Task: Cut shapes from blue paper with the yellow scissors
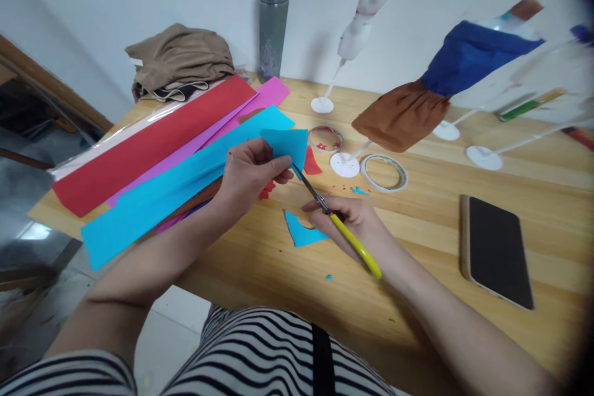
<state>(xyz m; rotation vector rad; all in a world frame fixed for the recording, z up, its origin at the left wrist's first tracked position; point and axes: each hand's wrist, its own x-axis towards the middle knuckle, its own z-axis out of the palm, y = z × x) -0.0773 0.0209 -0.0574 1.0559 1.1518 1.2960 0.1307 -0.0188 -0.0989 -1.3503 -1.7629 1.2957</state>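
Observation:
My left hand (253,170) pinches a small piece of blue paper (290,141) between thumb and fingers. In my right hand (357,219) is a pair of scissors (350,238) with yellow handles. The blades reach up to the lower edge of the held piece, beside my left thumb; whether they are apart is hard to make out. Below the scissors lies a blue cut-out (301,232) with a curved notch. A long blue strip (185,182) rests under my left forearm, over brown and purple sheets. A red scrap (312,162) sits just behind the blades.
Red sheets (158,142) and folded brown cloth (179,52) lie at the left, near a thermos (275,18). Behind stand a bare white mannequin (366,9) and one in a blue and brown outfit (473,55). A tape roll (403,182) and a phone (499,250) are at the right.

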